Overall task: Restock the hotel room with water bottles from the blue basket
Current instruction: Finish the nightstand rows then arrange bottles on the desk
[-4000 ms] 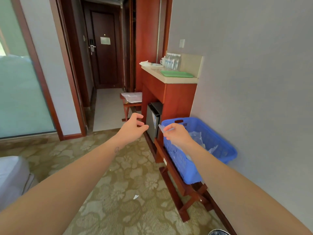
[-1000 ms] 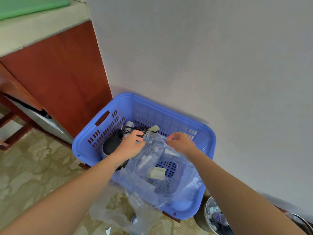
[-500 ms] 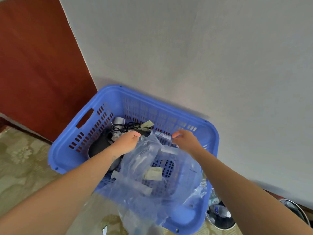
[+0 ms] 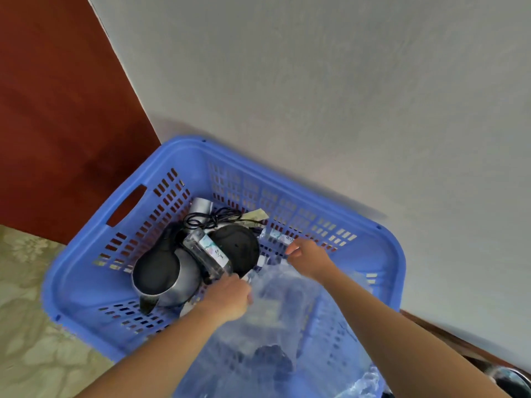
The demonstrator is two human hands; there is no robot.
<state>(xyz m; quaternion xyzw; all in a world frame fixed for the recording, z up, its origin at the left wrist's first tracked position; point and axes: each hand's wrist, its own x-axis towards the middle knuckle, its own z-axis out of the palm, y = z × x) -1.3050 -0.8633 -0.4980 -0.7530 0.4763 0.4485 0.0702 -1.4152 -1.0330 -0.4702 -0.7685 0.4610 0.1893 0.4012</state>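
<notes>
The blue basket [image 4: 86, 271] stands against the grey wall. One clear water bottle [image 4: 209, 254] with a white label lies inside it, across a steel kettle [image 4: 161, 280] and its round black base [image 4: 241, 248]. Part of a second bottle [image 4: 277, 236] shows by the far wall of the basket. A sheet of clear plastic wrap [image 4: 287, 326] covers the near right part of the basket. My left hand [image 4: 230, 297] grips the wrap's edge just below the first bottle. My right hand [image 4: 309, 258] pinches the same edge further right, close to the second bottle.
A black cord [image 4: 212, 219] lies coiled behind the kettle. A red-brown cabinet side [image 4: 57, 110] rises at the left, beside the grey wall [image 4: 344, 96]. Patterned carpet [image 4: 23, 340] lies below left. A metal bin [image 4: 514, 380] peeks in at the bottom right corner.
Both hands have drawn the plastic wrap toward me and to the right, uncovering the kettle, its base and a bottle. The view has closed in over the basket.
</notes>
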